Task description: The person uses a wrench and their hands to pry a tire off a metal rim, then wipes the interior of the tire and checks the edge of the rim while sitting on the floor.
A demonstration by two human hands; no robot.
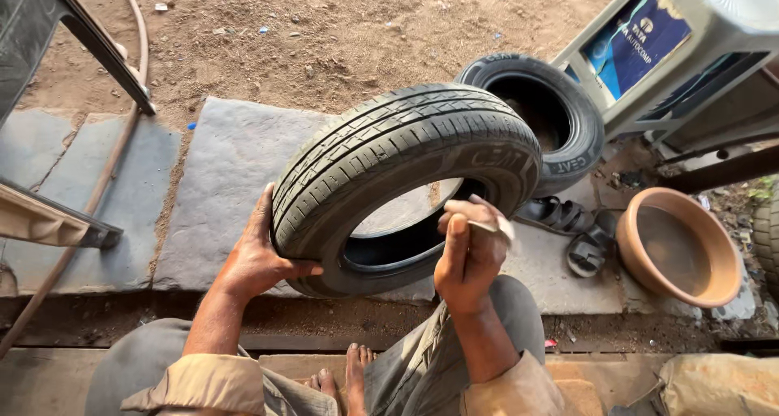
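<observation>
The left hand point(256, 262) clasps a ribbed black tyre point(398, 181) (upright, on edge). The right hand point(469, 254) pinches a small flat patch point(501, 227); bare stone slabs point(219, 181) lie beyond.

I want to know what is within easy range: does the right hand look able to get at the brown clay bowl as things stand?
Probably yes, with a stretch. The right hand pinches a small flat piece near the tyre, and the clay bowl lies on the ground to its right with only sandals between. The hand is occupied, though.

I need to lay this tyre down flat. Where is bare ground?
The stone slab left of the held tyre is bare, as is the sand beyond. Rightward is crowded: second tyre, sandals, clay bowl.
</observation>
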